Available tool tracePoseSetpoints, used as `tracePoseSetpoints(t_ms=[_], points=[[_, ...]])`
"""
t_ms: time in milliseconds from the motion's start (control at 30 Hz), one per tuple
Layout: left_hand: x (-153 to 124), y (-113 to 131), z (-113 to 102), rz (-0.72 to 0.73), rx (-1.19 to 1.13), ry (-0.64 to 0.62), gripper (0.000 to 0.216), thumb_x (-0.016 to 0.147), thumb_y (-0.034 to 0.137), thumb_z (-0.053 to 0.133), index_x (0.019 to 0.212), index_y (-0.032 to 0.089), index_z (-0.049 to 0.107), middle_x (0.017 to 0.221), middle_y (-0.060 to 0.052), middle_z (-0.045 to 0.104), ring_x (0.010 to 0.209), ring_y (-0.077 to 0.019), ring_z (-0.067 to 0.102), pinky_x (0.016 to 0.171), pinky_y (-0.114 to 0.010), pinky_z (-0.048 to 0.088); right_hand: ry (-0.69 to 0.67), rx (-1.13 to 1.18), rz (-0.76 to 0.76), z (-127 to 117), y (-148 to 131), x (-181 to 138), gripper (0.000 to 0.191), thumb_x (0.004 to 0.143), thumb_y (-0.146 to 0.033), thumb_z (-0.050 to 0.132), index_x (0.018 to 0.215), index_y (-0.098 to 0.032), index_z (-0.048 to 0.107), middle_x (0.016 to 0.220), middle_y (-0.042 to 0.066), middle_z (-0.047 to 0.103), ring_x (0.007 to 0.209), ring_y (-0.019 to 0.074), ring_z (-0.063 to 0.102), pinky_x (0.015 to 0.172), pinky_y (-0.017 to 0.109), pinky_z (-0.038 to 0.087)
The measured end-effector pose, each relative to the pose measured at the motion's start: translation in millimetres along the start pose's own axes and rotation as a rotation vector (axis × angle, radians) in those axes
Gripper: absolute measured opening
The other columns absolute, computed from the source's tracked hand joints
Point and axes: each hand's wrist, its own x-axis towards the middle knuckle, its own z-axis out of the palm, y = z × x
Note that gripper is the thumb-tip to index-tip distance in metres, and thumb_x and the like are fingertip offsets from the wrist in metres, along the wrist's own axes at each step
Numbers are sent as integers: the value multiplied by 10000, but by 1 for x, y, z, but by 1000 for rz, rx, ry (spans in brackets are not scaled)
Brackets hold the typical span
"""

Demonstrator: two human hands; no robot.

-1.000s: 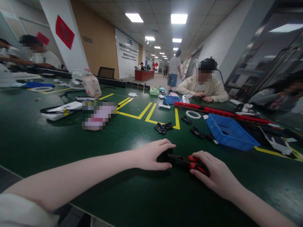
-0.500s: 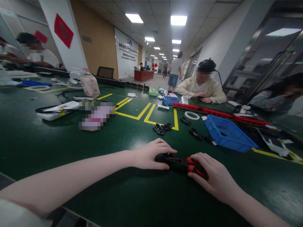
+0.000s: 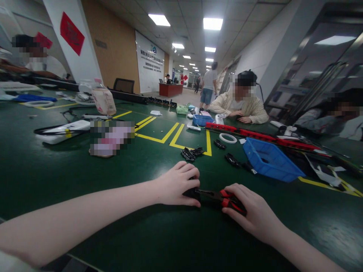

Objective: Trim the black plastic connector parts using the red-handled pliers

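My left hand (image 3: 181, 185) is closed around a small black part (image 3: 192, 193), most of it hidden under the fingers. Red-and-black pliers (image 3: 224, 197) lie in the grip of my right hand (image 3: 252, 206), fingers wrapped over the handles. The jaws point left and reach the black part; whether they pinch it I cannot tell. Beyond my hands, more black plastic parts (image 3: 192, 153) lie by the yellow tape, with another black piece (image 3: 232, 159) further right.
A blue tray (image 3: 272, 160) stands at right, before a long red strip (image 3: 252, 134). At left are a phone (image 3: 113, 139), a white device with a black cable (image 3: 62, 132) and a bottle (image 3: 102, 99). A person (image 3: 241, 98) sits across the green table (image 3: 136, 234).
The fingers of my left hand have curled in more tightly over the black part. My right hand still holds the pliers in nearly the same place. The whole view has shifted slightly.
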Motion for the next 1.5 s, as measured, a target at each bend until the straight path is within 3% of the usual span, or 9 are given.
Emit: tracePoseSetpoints(t_ms=[67,200,400,667,933,1100,1233,1500], points=[[0,-1,-1,17,-64,-26,339,872,475,571,1034,180,612,1125,-88,558,1083,-250,501,968,-379,358,10,-9,-12,0,0,0,300,875,-424,534,1093,-218,545,1011,89,631,872,218,608,733,370,524],[-1,-4,-2,19,-131,-83,269,923,333,497,1132,186,582,1106,-83,570,965,-207,552,878,-319,429,49,-44,-40,1,1,1,300,864,-428,546,1070,-211,560,989,89,637,858,219,607,723,365,522],[2,-7,0,-37,-107,-139,393,857,540,569,1039,192,560,962,-41,588,799,-180,576,632,-256,417,102,-79,-22,3,-1,0,316,847,-450,565,1057,-213,583,988,96,640,871,238,593,727,385,514],[6,-7,3,-155,-210,-169,361,854,529,579,1004,204,527,847,5,619,676,-160,582,523,-226,328,137,-65,12,5,-3,0,298,855,-436,564,1048,-210,578,1008,104,634,992,276,558,852,481,478],[0,-14,-1,7,-375,-182,365,842,414,650,1137,210,587,1099,-47,586,986,-192,559,779,-251,427,77,-21,-149,3,8,1,290,865,-377,560,1115,-233,539,1041,74,636,1068,252,556,1074,556,315],[4,-19,4,83,-406,-172,356,893,327,601,1239,244,580,1361,-60,508,1279,-255,415,1068,-382,284,203,35,-162,-3,24,5,275,871,-363,540,1104,-220,510,1007,84,632,1009,261,582,1019,567,383],[4,-20,6,102,-486,-174,423,899,297,595,1302,181,538,1403,-102,478,1297,-231,425,1084,-348,304,222,36,-60,-7,35,7,245,877,-393,524,1050,-219,533,964,98,640,948,279,607,903,546,477],[2,-16,5,15,-497,-134,493,867,325,632,1306,141,503,1336,-135,511,1225,-229,484,1039,-363,381,91,51,-118,2,15,1,270,882,-383,532,1105,-230,532,1032,86,638,1040,278,562,975,548,402]])
